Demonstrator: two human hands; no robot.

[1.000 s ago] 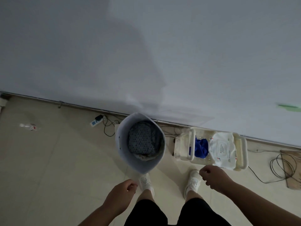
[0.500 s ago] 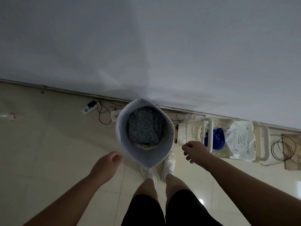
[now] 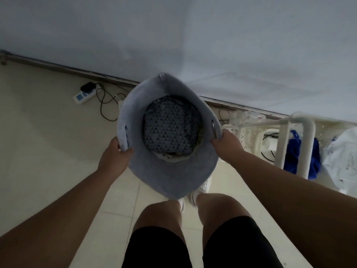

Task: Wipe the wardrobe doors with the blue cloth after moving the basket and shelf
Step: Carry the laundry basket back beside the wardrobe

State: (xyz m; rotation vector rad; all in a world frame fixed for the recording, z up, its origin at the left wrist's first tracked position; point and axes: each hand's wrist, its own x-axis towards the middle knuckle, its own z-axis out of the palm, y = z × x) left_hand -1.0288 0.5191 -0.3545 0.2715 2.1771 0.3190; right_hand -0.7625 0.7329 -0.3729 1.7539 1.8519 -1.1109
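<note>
A grey fabric basket (image 3: 172, 178) stands on the floor in front of my feet, with patterned cloth inside it. My left hand (image 3: 116, 155) grips its left rim and my right hand (image 3: 226, 144) grips its right rim. To the right stands a white plastic shelf (image 3: 293, 136) holding the blue cloth (image 3: 293, 155) and a white packet (image 3: 340, 157). The white wardrobe doors (image 3: 193, 35) fill the upper part of the view, right behind the basket and the shelf.
A power strip (image 3: 85, 93) with black cables lies on the tiled floor at the wardrobe's foot, left of the basket. More cables run behind the shelf. My legs and white shoes are just below the basket.
Both hands have moved forward from hanging free and closed on the basket's two sides. My head has come lower and closer to the basket.
</note>
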